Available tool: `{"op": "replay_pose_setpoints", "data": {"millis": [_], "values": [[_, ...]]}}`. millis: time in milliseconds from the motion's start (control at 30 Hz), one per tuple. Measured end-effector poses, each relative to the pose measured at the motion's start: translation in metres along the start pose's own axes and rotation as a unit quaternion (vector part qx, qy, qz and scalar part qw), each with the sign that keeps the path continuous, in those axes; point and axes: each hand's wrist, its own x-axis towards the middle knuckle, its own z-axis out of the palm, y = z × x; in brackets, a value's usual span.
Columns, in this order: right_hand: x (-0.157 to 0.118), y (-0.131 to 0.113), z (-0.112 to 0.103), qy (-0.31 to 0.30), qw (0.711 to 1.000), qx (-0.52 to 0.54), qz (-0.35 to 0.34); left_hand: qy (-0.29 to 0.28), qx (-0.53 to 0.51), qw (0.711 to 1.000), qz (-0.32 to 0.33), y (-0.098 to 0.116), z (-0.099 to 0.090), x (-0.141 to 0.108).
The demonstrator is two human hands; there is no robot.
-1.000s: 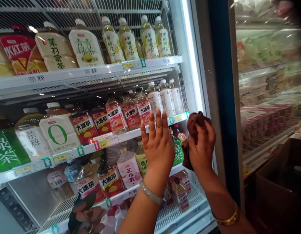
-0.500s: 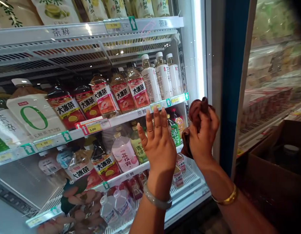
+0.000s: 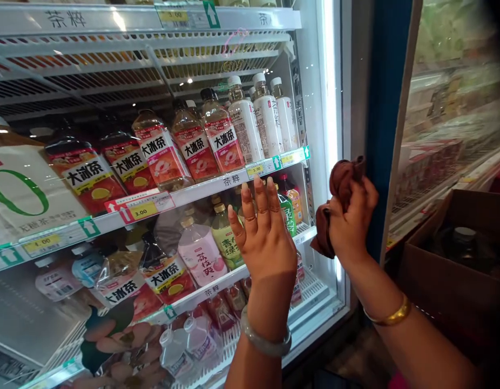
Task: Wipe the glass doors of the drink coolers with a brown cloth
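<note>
My left hand (image 3: 268,237) is raised flat, fingers apart, against or just in front of the glass door of a drinks fridge; whether the palm touches the glass I cannot tell. A grey bangle circles that wrist. In my right hand (image 3: 353,224) a crumpled brown cloth (image 3: 323,229) is bunched, near the bright right edge of the door. Behind the glass, a pink-labelled bottle (image 3: 201,251) and a green tea bottle (image 3: 229,232) stand left of my left hand. Red-labelled iced tea bottles (image 3: 224,138) and white-labelled bottles (image 3: 270,121) fill the shelf above.
The door frame (image 3: 344,108) runs down the right side, with a dark blue panel (image 3: 385,135) beyond it. An open cardboard box (image 3: 432,265) holding dark bottles sits at the right. Flower-like shapes (image 3: 124,335) cover part of the lower left glass.
My right hand has moved right with the cloth, toward the door frame. My left hand stays nearly in place, while the shelves shift left and up in view.
</note>
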Motion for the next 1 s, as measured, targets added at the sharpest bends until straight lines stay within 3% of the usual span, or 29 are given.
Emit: {"op": "replay_pose_setpoints", "data": {"millis": [67,133,200,333,433,533,600,667,767,833,900,1000], "values": [[0.0,-0.024,0.0,-0.033,0.999,0.003,-0.04,-0.003,0.005,1.0,0.003,0.0,-0.001,0.0],[-0.009,-0.048,-0.001,-0.076,0.989,0.023,-0.121,-0.009,0.006,1.0,0.013,-0.002,-0.002,-0.001],[-0.022,-0.058,-0.003,-0.101,0.975,0.062,-0.189,-0.013,-0.001,1.0,0.018,-0.003,-0.004,-0.001],[-0.041,-0.027,-0.01,-0.089,0.961,0.076,-0.25,-0.013,-0.011,1.0,0.006,-0.002,-0.004,-0.004],[-0.038,0.002,-0.012,-0.056,0.99,0.022,-0.131,-0.02,-0.007,1.0,-0.006,0.004,0.0,-0.009],[-0.031,-0.002,-0.012,-0.037,0.999,0.015,-0.001,-0.022,-0.005,0.999,-0.024,0.011,0.005,-0.016],[-0.033,-0.02,-0.012,-0.072,0.997,0.015,-0.018,-0.021,0.003,0.999,-0.032,0.014,0.008,-0.021],[-0.041,-0.035,-0.015,-0.117,0.99,0.018,-0.081,-0.029,0.014,0.999,-0.032,0.016,0.009,-0.028],[-0.055,-0.029,-0.019,-0.129,0.981,0.026,-0.146,-0.042,0.023,0.999,-0.015,0.013,0.008,-0.038],[-0.059,-0.008,-0.021,-0.102,0.99,0.012,-0.098,-0.046,0.023,0.999,-0.01,0.009,0.008,-0.045],[-0.06,0.012,-0.022,-0.074,0.997,-0.003,0.001,-0.046,0.015,0.999,-0.01,0.006,0.007,-0.049],[-0.059,0.015,-0.021,-0.058,0.994,-0.001,0.089,-0.046,0.011,0.999,-0.004,0.005,0.008,-0.054]]}}
